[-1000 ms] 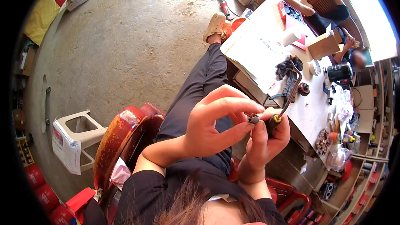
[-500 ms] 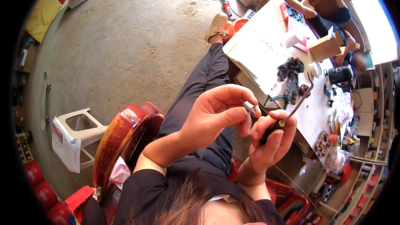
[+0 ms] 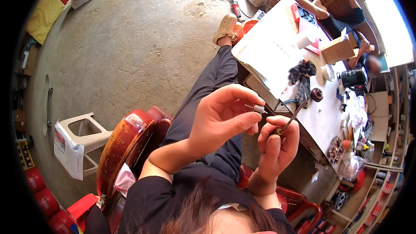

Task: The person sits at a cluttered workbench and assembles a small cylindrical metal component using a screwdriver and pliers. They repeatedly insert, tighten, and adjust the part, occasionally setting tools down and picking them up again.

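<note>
In front of my body, my left hand pinches a small silvery metal cylinder between thumb and fingertips. A thin pin sticks out of the cylinder on its left, and a short tip on its right. Just to the right, my right hand is closed around a hook-ended tool with a dark and yellow handle. The thin bent metal shaft of this hooked tool points up and away toward the table. Most of its handle is hidden in my fingers. The cylinder and the tool are apart.
A white-topped table on the right bears dark gloves, an open cardboard box, a black jar and a copper-wound part. Another person sits beyond it. To the left stand a beige stool and a red chair.
My right hand has shifted slightly left and turned, swinging the tool's hooked end down and left. In my left fingers the cylinder has turned and moved slightly upward.
</note>
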{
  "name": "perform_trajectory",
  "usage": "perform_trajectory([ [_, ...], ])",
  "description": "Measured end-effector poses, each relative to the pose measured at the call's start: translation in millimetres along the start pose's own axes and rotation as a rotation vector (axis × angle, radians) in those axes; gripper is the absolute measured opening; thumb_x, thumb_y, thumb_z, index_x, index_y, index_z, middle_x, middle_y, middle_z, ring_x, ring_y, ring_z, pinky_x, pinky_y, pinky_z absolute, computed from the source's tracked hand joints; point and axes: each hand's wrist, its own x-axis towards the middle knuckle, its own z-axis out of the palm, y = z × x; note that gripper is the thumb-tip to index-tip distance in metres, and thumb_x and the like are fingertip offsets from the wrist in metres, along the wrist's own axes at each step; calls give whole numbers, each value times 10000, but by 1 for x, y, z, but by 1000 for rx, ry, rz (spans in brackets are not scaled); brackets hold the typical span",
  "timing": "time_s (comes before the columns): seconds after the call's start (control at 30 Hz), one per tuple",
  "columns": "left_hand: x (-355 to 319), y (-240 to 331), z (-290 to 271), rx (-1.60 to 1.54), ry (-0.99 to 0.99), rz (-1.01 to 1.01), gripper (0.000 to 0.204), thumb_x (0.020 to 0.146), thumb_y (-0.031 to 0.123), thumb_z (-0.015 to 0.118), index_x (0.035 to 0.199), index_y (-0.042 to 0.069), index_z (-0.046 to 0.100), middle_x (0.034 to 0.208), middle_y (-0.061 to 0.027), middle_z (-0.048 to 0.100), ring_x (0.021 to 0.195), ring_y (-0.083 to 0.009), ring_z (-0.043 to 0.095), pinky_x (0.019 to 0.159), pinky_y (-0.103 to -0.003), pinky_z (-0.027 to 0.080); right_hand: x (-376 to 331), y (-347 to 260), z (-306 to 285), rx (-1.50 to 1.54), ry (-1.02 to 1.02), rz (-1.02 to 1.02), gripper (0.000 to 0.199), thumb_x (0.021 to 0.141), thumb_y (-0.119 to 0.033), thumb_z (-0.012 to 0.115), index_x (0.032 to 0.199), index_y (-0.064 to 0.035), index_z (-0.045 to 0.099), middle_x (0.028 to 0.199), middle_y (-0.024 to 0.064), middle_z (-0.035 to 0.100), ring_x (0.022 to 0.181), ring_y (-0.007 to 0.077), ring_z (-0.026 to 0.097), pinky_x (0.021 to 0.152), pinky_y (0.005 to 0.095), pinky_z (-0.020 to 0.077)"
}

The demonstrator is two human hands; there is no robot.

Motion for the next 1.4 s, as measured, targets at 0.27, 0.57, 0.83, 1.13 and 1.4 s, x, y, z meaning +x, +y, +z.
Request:
perform_trajectory([
  [0.27,0,-4,2,393,-8,220,256,790,-77,685,1032,-1,653,931,-51,573,812,-101,625,714,-216,521,10,4,9,53,78,44,157,905,28,499,1053,20,550,850,39,567,728,61,535,659,183,424],
  [0.57,0,1,-1,480,-55,222,329,715,-102,740,1021,-20,653,971,-74,581,839,-115,553,726,-221,452,14,7,10,213,33,86,113,927,25,484,1020,23,548,930,53,581,823,76,557,737,204,449],
  [0.83,0,0,-4,496,-54,203,309,711,-69,767,988,-14,642,954,-69,565,796,-105,540,700,-211,445,13,9,8,280,7,160,114,937,8,478,1027,28,546,901,41,585,808,61,551,711,186,443],
  [1.13,2,0,-1,65,-32,5,244,808,29,719,998,-29,578,912,-79,558,707,-112,553,613,-230,456,11,7,8,295,-37,124,176,984,-140,444,1061,-1,519,799,35,566,618,30,451,540,158,330],
  [1.4,5,-4,-8,-286,-54,-125,293,922,241,627,1043,-13,543,766,-59,549,574,-103,532,476,-212,398,3,10,5,196,-91,84,236,1002,-190,397,952,-9,541,742,21,531,569,52,392,513,190,290],
])
